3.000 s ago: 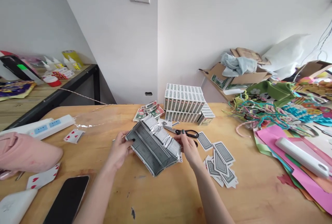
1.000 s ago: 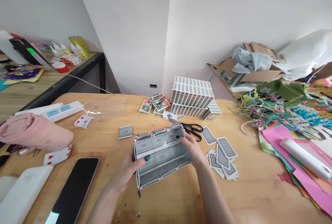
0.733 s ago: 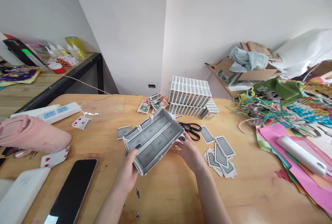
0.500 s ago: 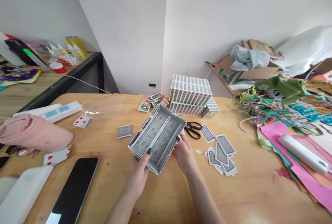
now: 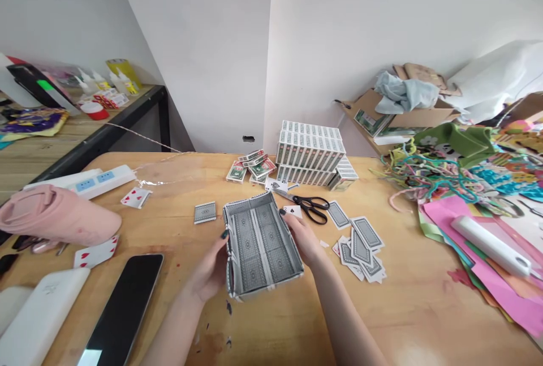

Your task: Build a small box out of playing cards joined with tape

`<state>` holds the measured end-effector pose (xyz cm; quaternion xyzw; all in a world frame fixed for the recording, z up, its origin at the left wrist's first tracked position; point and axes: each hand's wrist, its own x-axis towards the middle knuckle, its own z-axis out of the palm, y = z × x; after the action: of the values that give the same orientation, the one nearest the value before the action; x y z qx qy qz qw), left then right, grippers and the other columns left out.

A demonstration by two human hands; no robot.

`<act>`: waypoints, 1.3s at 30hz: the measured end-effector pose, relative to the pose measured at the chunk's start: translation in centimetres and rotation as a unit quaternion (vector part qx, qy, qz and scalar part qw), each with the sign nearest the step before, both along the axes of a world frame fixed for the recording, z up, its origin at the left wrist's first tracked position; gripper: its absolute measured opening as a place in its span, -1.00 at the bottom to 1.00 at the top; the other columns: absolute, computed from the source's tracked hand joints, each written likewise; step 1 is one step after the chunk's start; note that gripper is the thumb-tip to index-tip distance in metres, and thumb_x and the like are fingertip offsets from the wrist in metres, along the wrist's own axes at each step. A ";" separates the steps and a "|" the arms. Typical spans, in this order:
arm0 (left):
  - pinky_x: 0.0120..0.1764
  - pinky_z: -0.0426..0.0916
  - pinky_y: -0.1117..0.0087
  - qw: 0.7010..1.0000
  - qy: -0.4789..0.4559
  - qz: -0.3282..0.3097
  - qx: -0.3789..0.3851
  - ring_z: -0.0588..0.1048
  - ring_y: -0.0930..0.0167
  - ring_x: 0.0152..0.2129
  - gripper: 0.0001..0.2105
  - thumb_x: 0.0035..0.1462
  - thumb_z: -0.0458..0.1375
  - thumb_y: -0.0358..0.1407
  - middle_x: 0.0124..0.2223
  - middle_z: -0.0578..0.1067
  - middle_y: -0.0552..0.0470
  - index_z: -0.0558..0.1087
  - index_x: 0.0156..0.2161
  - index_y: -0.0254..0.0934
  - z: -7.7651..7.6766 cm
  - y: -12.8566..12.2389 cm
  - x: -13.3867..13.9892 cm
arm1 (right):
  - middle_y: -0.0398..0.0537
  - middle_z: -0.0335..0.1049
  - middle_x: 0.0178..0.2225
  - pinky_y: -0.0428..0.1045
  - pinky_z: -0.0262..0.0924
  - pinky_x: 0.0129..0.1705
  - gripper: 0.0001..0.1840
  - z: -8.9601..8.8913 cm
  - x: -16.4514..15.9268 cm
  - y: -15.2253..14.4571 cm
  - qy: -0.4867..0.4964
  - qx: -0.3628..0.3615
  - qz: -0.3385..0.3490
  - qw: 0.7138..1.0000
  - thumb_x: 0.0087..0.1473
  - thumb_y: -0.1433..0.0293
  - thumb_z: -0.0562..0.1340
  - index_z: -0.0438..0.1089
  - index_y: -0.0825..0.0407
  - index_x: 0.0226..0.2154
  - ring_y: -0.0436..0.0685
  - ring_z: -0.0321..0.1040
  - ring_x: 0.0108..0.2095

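Note:
An open box made of playing cards (image 5: 265, 247), grey patterned backs facing inward, is held up over the wooden table. My left hand (image 5: 212, 267) grips its left wall, with most of the fingers hidden behind it. On the far right side, my right hand (image 5: 300, 236) clasps the other wall, thumb on the rim. Just beyond the box lie black-handled scissors (image 5: 311, 207) and a face-up two of spades (image 5: 293, 211). A folded card (image 5: 205, 212) rests to the left. Several loose cards (image 5: 362, 247) are spread face down to the right.
Stacked card packs (image 5: 311, 148) stand at the back, beside a small pile of packs (image 5: 250, 167). A phone (image 5: 123, 309), a pink roll (image 5: 59, 216) and a power strip (image 5: 99, 179) lie left. Coloured paper (image 5: 479, 253) and tangled yarn (image 5: 424, 165) lie right.
The box has turned from a diagonal tilt to nearly straight and come slightly nearer. My left hand has shifted from its near edge to its left wall. Cards behind it now show.

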<state>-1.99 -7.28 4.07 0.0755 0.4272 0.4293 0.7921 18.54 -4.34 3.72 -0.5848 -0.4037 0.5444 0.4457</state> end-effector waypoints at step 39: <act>-0.47 0.36 0.55 0.979 0.117 0.154 0.069 0.52 0.50 -0.53 -0.77 -0.12 0.27 -0.50 -0.35 0.59 0.06 0.49 -0.26 -0.32 -0.4 5.6 4.6 | -0.04 0.39 -0.51 0.02 0.10 -0.43 -0.72 -1.8 12.2 -0.6 -0.280 -0.032 -0.216 0.935 -0.03 0.13 0.13 0.34 -0.01 -0.42 0.18 0.31 -0.43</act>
<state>2.61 -1.66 3.66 0.1127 0.4934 0.5629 0.6535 30.71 -4.95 1.95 -0.8006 -0.3589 0.2616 0.4023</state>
